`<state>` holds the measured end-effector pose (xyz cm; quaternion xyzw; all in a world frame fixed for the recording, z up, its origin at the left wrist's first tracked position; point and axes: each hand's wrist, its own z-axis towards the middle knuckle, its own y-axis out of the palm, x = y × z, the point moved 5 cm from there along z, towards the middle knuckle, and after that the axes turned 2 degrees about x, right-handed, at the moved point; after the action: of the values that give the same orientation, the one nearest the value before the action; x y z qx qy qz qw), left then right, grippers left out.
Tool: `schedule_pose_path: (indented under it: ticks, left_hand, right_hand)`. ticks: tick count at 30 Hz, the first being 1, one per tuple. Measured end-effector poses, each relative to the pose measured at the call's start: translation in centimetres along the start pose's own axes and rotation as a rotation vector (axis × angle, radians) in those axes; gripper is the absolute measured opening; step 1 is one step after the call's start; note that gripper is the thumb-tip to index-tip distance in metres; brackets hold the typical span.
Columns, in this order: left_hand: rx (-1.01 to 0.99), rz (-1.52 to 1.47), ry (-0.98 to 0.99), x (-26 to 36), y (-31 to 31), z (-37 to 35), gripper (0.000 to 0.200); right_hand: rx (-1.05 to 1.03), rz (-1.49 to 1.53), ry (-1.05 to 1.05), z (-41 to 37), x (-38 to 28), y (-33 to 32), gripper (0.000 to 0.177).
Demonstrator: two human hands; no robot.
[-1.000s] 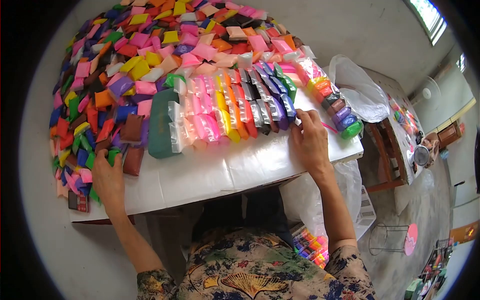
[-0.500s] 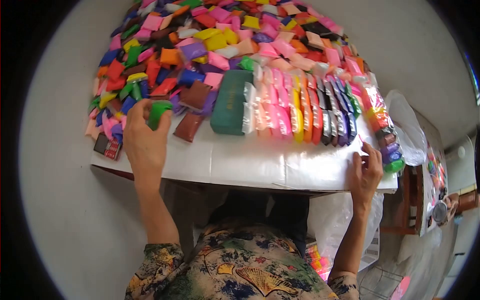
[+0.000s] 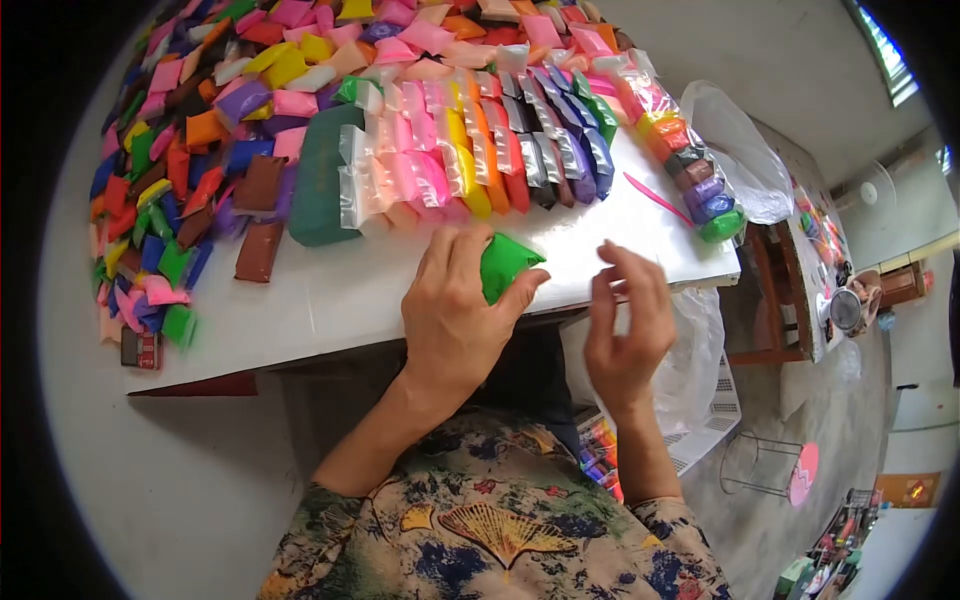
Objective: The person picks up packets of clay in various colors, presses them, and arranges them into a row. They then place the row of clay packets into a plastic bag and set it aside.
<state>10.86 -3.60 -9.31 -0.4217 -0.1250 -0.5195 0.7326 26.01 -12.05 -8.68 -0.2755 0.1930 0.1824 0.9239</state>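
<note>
My left hand (image 3: 455, 300) is closed on a small green clay packet (image 3: 508, 265), pinched between thumb and fingers above the table's front edge. To its right, my right hand (image 3: 630, 325) is in the air with fingers apart and nothing in them. Beyond both hands lie rows of packets (image 3: 470, 150), sorted by colour from white and pink through yellow, orange and red to black, purple, blue and green. A dark green box (image 3: 325, 180) stands against the left end of these rows. Right of them a thin pink stick (image 3: 657, 197) rests on the white table (image 3: 400, 275).
Loose packets in many colours (image 3: 240, 100) are heaped over the left and back. Near the right edge lies a long clear bag of coloured packets (image 3: 690, 160), beside a clear plastic bag (image 3: 745, 160). Below are a white basket (image 3: 705, 420) and a pink-topped stool (image 3: 803, 473).
My left hand has carried the green packet rightward from the heap to the table's front middle. My right hand has come leftward, away from the pink stick. The view has turned to the right.
</note>
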Motion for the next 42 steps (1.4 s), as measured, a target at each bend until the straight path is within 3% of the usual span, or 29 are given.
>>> schedule_pose_path:
  ticks: [3, 6, 7, 13, 22, 25, 28, 31, 35, 42]
  left_hand:
    - [-0.087, -0.156, -0.152, -0.5, -1.6, -0.2, 0.034]
    - [-0.102, -0.129, -0.222, -1.2, -3.7, -0.9, 0.029]
    - [-0.039, -0.109, -0.103, -1.6, -3.9, -0.9, 0.021]
    - [-0.138, -0.069, -0.051, -2.4, -4.1, -1.2, 0.016]
    - [-0.246, -0.055, 0.055, -2.1, -3.5, -0.5, 0.023]
    - [-0.211, 0.005, 0.150, -2.2, -3.2, -0.8, 0.018]
    - [-0.142, 0.055, 0.236, -1.8, -3.0, -1.3, 0.017]
    - [-0.120, 0.073, 0.289, -1.6, -3.2, -1.6, 0.018]
    - [-0.138, 0.019, 0.304, -1.3, -3.1, -1.6, 0.018]
    - [-0.174, 0.088, 0.376, -1.3, -2.1, -2.0, 0.022]
  right_hand:
    - [-0.074, -0.033, -0.183, -0.3, -2.9, 1.0, 0.038]
    - [-0.154, -0.025, -0.300, 0.5, -5.0, 2.7, 0.042]
    - [-0.262, -0.012, -0.288, 0.2, -4.8, 3.8, 0.048]
    - [-0.473, -0.095, -0.258, -1.7, -3.2, 6.5, 0.057]
    - [-0.448, -0.095, -0.314, -1.5, -3.0, 6.8, 0.057]
    - [-0.498, -0.019, -0.288, -1.1, -2.8, 6.4, 0.062]
    - [-0.436, 0.192, -0.135, -0.5, -2.5, 4.5, 0.063]
    - [-0.237, 0.056, -0.121, -1.7, -1.7, 2.8, 0.052]
    - [-0.247, -0.088, -0.196, -1.8, -2.2, 3.4, 0.027]
    - [-0.188, -0.063, -0.218, -2.1, -2.5, 4.1, 0.016]
